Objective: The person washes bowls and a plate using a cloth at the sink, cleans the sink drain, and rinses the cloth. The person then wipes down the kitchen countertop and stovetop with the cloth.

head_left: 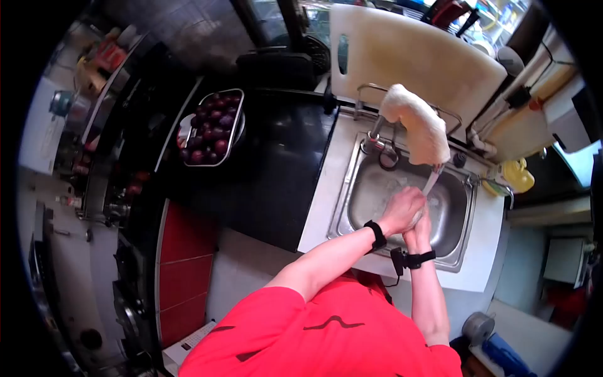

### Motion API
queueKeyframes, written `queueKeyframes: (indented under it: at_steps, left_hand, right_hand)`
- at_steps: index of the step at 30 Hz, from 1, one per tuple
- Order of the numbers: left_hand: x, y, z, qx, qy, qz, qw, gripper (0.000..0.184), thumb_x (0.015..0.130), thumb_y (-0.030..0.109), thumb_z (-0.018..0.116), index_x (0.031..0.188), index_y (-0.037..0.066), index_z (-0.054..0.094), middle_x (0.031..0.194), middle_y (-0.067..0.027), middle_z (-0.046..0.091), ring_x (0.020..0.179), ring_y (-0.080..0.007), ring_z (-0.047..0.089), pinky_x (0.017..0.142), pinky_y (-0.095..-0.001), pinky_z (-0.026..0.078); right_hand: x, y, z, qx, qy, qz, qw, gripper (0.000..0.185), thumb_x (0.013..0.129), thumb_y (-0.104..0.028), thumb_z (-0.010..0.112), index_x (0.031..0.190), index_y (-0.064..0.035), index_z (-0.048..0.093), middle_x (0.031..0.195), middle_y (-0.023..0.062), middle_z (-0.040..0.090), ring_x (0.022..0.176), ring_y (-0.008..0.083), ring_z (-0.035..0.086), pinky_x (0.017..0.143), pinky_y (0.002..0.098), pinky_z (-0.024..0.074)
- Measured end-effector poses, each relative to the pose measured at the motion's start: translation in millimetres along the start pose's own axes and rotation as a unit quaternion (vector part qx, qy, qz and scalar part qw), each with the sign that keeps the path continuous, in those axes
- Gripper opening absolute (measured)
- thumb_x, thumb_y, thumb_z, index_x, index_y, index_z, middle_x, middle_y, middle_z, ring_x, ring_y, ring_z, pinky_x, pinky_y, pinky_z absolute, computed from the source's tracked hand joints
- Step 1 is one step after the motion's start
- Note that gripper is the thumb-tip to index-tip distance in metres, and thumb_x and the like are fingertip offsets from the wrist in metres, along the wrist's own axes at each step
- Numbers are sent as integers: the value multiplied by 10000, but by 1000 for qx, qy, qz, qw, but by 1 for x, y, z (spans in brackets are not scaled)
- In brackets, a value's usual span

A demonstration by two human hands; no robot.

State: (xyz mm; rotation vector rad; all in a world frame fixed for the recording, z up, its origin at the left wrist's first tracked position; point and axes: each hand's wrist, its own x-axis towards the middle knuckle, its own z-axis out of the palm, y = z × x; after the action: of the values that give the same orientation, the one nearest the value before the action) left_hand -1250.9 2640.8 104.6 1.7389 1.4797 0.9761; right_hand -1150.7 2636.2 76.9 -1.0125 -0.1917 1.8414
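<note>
Both of my hands are together over the stainless steel sink (pixel 463 220), under a stream of water (pixel 431 183). My left hand (pixel 401 210) is on top with its fingers curled in. Just below and against it is my right hand (pixel 419 234), closed too and partly covered. A small whitish patch shows between them; whether it is an object or water I cannot make out. The water runs from a curved faucet (pixel 374 134) whose spout is wrapped in a thick white fluffy cover (pixel 419 122). Black straps sit on both wrists.
A large cutting board (pixel 408 53) leans behind the faucet. To the left, a tray of dark purple plums (pixel 213 129) stands on the black countertop (pixel 270 163). A yellow bottle (pixel 516 177) is at the sink's right. Red-fronted cabinets (pixel 183 264) lie below the counter.
</note>
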Motion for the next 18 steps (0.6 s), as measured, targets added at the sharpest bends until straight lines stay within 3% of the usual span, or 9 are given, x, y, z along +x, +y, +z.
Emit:
queueKeyframes:
  at_steps: [3,4,7,10,13,14,15,17,18]
  left_hand:
    - [23,-48,33,-229,84,-135,960,328,921,354,498,913,35,573,946,-137,569,849,-248,541,755,-359,448]
    - [28,-69,29,-347,-8,-236,908,386,943,431,480,924,57,570,888,-74,570,805,-169,533,728,-343,460]
    - [28,-38,2,-463,-40,-226,856,462,964,472,425,922,35,566,866,-55,579,798,-109,535,684,-317,450]
    - [20,-13,1,-167,-16,-126,978,547,865,464,572,1139,-9,557,1029,-234,609,990,-334,593,846,-398,465]
    - [-12,41,4,71,74,119,988,453,804,394,637,1093,51,577,1108,-196,555,1110,-372,478,928,-461,379]
    - [6,49,3,191,263,344,881,393,882,382,602,861,-5,665,674,-121,605,462,-206,535,460,-298,431]
    - [6,49,3,189,261,346,881,393,882,382,602,861,-5,665,674,-121,605,462,-206,535,460,-298,431]
    - [1,46,1,110,24,82,990,337,813,339,616,1003,63,578,1081,-140,536,1052,-380,457,892,-467,364]
    - [7,36,8,95,63,134,984,254,824,290,598,937,63,581,970,-150,554,941,-369,493,796,-474,386]
  right_hand:
    - [-1,-6,1,-18,24,-55,998,283,966,-208,410,1136,-16,527,1089,106,593,1010,217,594,868,380,508]
    - [1,-9,4,-96,6,-72,993,234,947,-166,434,1086,-24,557,1039,86,605,969,191,599,832,358,515]
    - [8,-14,-3,-60,-37,-52,996,223,910,-169,534,1105,-62,545,1023,62,599,947,166,586,817,344,502]
    - [4,-26,6,-11,-63,-21,998,400,927,-412,520,1170,-95,524,1110,72,583,1019,205,583,880,371,490]
    - [-6,-32,1,83,-175,50,980,632,848,-613,537,1245,-123,497,1169,61,561,1076,213,552,921,365,459]
    - [-9,-34,-3,91,-148,48,984,583,882,-566,523,1236,-103,496,1177,76,560,1080,216,549,907,365,473]
    - [-1,-26,-11,93,-147,45,984,583,882,-566,523,1236,-103,496,1177,76,560,1080,216,549,907,365,473]
    - [41,5,-40,119,-75,24,990,534,900,-516,525,1218,-87,501,1166,86,566,1067,219,558,893,370,482]
    - [51,12,-47,132,-40,16,990,510,909,-491,527,1209,-79,504,1161,91,570,1061,221,562,886,372,487]
